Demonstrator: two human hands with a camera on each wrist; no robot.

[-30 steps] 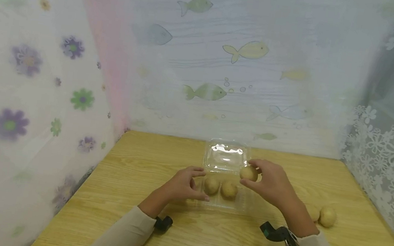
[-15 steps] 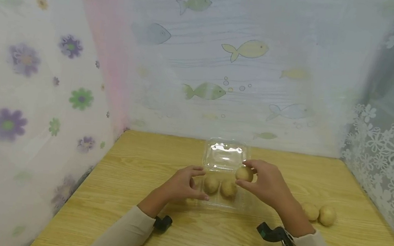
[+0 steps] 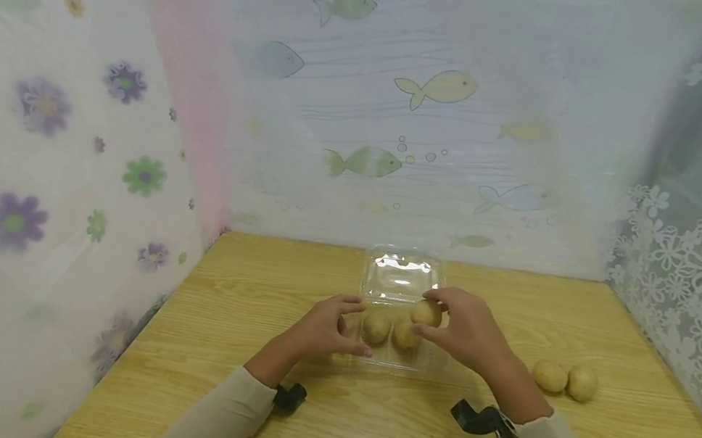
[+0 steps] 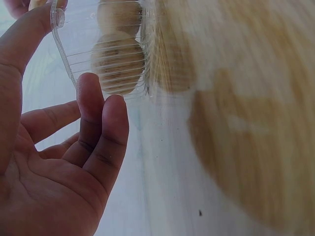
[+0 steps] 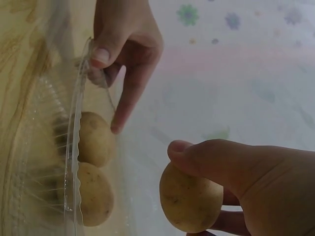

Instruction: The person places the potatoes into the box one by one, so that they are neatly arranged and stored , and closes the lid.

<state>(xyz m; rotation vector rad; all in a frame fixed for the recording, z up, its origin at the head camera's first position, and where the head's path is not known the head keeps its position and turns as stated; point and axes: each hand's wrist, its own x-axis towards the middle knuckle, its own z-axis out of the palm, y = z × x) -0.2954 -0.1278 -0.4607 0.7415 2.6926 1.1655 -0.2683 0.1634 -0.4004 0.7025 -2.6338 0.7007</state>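
Observation:
A potato (image 3: pixel 426 313) is pinched between the thumb and fingers of my right hand (image 3: pixel 468 333), above the right part of a clear plastic clamshell container (image 3: pixel 395 362). Two more potatoes sit side by side inside it, the left potato (image 3: pixel 375 329) and the right potato (image 3: pixel 405 335), partly covered by the held one. My left hand (image 3: pixel 321 328) holds the container's left end, its thumb at the near rim and index finger toward the far side. In the right wrist view the held potato (image 5: pixel 189 199) hangs beside the container's ribbed wall.
The container's lid (image 3: pixel 403 278) stands open at the back, near the fish-printed curtain (image 3: pixel 375 127). Two loose potatoes, a left potato (image 3: pixel 549 376) and a right potato (image 3: pixel 583 383), lie together on the wooden table (image 3: pixel 326 420) beyond my right forearm.
My right hand has moved left and slightly down with the potato, from the container's right edge to over its right part. The left hand has stayed in place.

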